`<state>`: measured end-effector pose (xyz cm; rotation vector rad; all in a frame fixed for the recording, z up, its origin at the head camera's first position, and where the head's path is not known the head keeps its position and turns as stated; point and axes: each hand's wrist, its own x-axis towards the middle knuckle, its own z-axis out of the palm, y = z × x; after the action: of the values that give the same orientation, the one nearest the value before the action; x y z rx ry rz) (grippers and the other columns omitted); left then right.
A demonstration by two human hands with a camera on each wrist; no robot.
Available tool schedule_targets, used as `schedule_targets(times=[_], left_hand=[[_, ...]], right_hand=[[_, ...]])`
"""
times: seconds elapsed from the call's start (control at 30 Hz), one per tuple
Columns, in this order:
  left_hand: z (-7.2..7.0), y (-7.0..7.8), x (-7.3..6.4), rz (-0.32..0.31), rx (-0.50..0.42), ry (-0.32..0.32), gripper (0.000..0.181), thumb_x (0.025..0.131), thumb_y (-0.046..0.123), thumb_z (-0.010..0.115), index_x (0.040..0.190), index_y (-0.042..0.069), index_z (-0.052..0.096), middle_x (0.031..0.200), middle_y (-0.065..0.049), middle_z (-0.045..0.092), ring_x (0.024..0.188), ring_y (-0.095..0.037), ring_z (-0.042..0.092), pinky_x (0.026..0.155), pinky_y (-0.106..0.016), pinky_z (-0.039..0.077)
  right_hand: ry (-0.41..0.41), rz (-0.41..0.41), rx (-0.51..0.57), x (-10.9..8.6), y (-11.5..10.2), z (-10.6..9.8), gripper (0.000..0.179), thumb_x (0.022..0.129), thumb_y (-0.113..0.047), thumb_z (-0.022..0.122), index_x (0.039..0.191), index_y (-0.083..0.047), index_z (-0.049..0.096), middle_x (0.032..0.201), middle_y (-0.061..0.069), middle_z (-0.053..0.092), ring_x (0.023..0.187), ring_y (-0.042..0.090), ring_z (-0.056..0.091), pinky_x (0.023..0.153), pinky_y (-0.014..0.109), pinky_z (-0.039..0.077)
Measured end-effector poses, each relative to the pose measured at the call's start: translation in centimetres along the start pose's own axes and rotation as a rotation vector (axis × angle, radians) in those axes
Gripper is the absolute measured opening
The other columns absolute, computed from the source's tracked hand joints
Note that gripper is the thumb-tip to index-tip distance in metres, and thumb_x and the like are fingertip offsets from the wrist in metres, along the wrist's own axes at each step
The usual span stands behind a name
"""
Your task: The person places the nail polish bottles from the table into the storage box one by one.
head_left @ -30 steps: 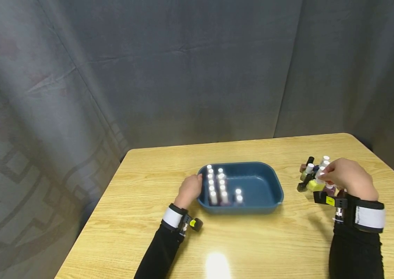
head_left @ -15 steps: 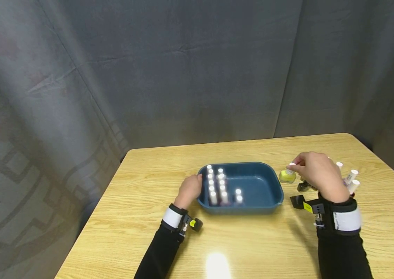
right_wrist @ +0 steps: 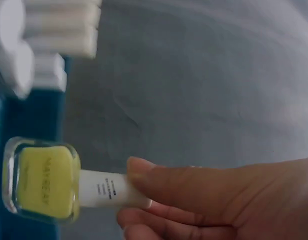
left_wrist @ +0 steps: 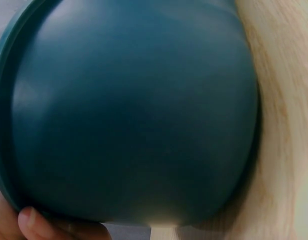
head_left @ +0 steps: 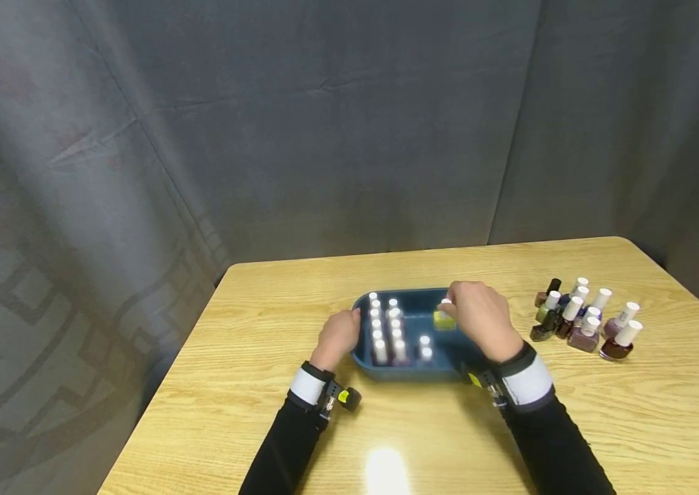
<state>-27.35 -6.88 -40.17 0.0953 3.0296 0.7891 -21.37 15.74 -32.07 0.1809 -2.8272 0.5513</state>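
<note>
My right hand [head_left: 484, 317] pinches a nail polish bottle [right_wrist: 46, 182] by its white cap, between thumb and fingers. The polish inside is bright yellow. In the head view this bottle hangs upright over the right half of a dark blue tray [head_left: 408, 374]; whether it touches the floor of the tray, I cannot tell. My left hand [head_left: 337, 338] grips the tray's left rim, and a fingertip [left_wrist: 36, 225] shows at the rim in the left wrist view. White-capped bottles [head_left: 396, 335] stand in rows in the tray's left half, their bodies blurred by glare.
Right of the tray, a cluster of nail polish bottles [head_left: 583, 335] stands on the wooden table [head_left: 263, 309], mostly white-capped, a few black-capped. One dark red bottle [head_left: 618, 349] leans at its right side. A grey curtain [head_left: 356, 137] hangs behind the table.
The right hand has carried the yellow nail polish bottle left, out of the cluster and over the tray. The left hand stays on the tray's rim, and the tray has hardly moved.
</note>
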Motion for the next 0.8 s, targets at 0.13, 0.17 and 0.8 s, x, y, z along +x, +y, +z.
schedule_targets(times=[0.13,0.17,0.8], left_hand=[[0.1,0.0,0.1,0.008,0.003,0.002,0.049,0.100,0.031,0.029,0.082,0.000,0.063,0.089,-0.019,0.065,0.071,-0.026,0.059,0.052,-0.034,0.045],[0.1,0.0,0.1,0.007,0.001,-0.001,0.049,0.100,0.031,0.030,0.082,0.000,0.063,0.089,-0.019,0.065,0.071,-0.026,0.059,0.052,-0.034,0.045],[0.0,0.0,0.0,-0.010,0.007,0.001,0.049,0.100,0.032,0.029,0.088,0.000,0.064,0.090,-0.019,0.065,0.068,-0.025,0.057,0.051,-0.034,0.043]], right_hand=[[-0.036,-0.008,-0.023,0.5,-0.9,1.9,0.026,0.079,-0.022,0.070,0.062,-0.010,0.056,0.060,0.002,0.056,0.051,0.016,0.048,0.042,0.029,0.036],[-0.047,-0.013,-0.030,0.5,-1.0,2.3,0.026,0.079,-0.023,0.070,0.062,-0.010,0.056,0.059,0.002,0.056,0.050,0.016,0.048,0.042,0.028,0.036],[-0.163,-0.032,-0.078,0.6,-1.8,4.4,0.025,0.078,-0.025,0.071,0.062,-0.011,0.057,0.056,0.000,0.053,0.050,0.015,0.048,0.044,0.027,0.038]])
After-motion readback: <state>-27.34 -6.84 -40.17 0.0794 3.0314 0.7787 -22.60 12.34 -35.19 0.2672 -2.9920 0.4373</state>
